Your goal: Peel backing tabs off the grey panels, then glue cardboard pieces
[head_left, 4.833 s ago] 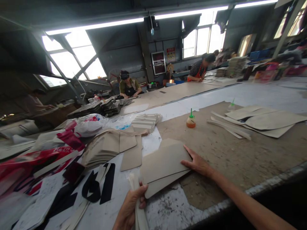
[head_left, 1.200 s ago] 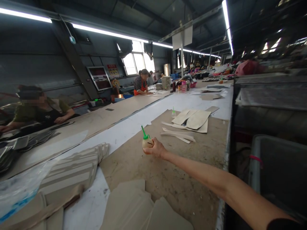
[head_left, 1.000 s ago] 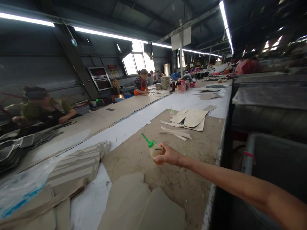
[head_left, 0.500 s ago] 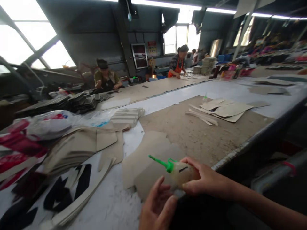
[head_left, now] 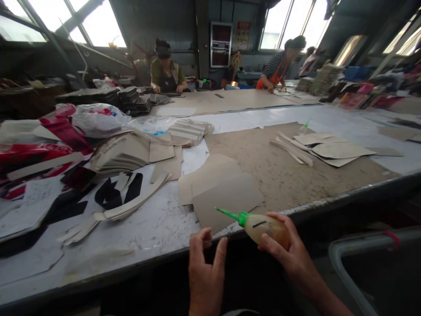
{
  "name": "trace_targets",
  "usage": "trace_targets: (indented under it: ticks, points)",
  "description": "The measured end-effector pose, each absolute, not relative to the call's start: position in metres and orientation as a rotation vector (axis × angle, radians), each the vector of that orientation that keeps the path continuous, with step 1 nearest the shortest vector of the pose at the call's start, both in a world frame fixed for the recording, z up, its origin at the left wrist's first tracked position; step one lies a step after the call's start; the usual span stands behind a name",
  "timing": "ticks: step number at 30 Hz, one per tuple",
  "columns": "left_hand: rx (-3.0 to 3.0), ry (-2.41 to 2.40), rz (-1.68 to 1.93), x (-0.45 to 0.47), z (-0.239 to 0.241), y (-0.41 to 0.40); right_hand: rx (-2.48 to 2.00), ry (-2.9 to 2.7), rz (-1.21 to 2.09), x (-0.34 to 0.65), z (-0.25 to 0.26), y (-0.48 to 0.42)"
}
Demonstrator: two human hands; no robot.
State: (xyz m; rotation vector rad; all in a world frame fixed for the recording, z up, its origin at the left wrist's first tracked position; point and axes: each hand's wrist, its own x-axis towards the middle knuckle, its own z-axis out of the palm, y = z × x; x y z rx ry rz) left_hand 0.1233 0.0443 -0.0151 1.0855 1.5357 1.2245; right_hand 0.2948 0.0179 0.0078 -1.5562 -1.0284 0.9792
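A translucent squeeze bottle with a green nozzle and amber contents lies in my right hand, fingers wrapped round its body. Its nozzle points left, above the table's near edge. My left hand is raised to the left of the bottle, thumb and fingers apart, with nothing in it. Just beyond both hands, flat grey-beige sheet pieces overlap on the table. They rest partly on a large brown, stained sheet.
Stacked curved pieces, pale strips and plastic bags crowd the left side. Cut pieces and a second green-tipped bottle stand farther right. A plastic bin is below the table edge. Two people work across the table.
The view has swung left and down. My left hand has drawn away from the bottle, widening the gap. The bottle stays in my right hand, now over the table's near edge.
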Motion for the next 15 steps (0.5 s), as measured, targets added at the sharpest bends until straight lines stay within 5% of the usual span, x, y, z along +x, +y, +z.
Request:
trace_targets:
  ticks: [15]
  points:
    - [1.246, 1.703, 0.859, 0.095, -0.025, 0.111, -1.597, -1.487, 0.519, 0.299, 0.002, 0.037]
